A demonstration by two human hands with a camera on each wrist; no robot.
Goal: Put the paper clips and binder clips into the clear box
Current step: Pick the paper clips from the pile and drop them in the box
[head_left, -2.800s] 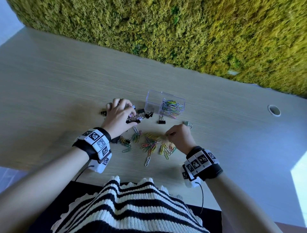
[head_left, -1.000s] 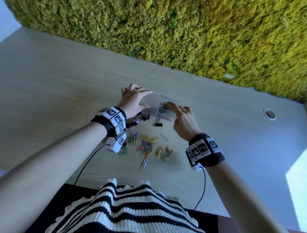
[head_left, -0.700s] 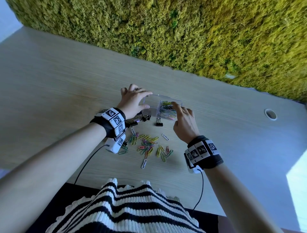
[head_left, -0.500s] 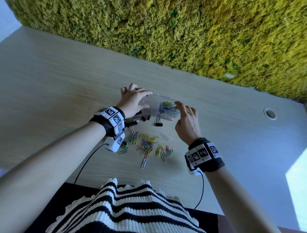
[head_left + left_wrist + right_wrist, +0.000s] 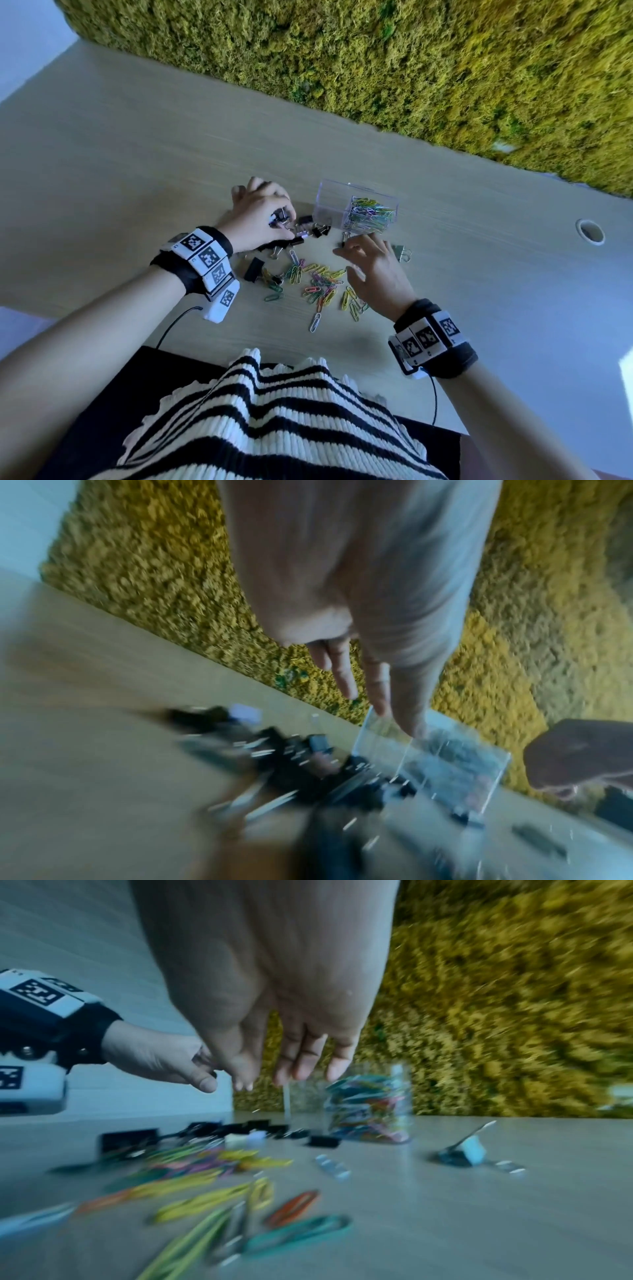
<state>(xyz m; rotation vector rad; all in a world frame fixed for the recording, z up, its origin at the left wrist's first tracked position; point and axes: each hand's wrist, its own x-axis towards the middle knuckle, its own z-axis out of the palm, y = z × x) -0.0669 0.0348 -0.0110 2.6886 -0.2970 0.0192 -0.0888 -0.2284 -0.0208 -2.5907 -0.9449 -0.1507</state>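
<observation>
The clear box [image 5: 356,209] stands on the desk with coloured paper clips filling its right part; it also shows as the box [image 5: 369,1112] in the right wrist view. My left hand [image 5: 284,222] is over the pile of black binder clips [image 5: 308,233] left of the box and pinches a binder clip between thumb and fingers. My right hand [image 5: 359,246] hovers with relaxed fingers, holding nothing, just in front of the box. Loose paper clips [image 5: 322,281] lie scattered between my wrists. A silver binder clip [image 5: 400,253] lies right of my right hand. The left wrist view is blurred.
A moss wall [image 5: 411,68] runs along the far edge of the wooden desk [image 5: 137,154]. A round cable hole [image 5: 590,232] sits at the right. A larger black binder clip [image 5: 254,269] lies near my left wrist.
Both hands have let go of the box. The left hand dropped back left onto the binder clip pile and took hold of a clip; the right hand drew back toward me.
</observation>
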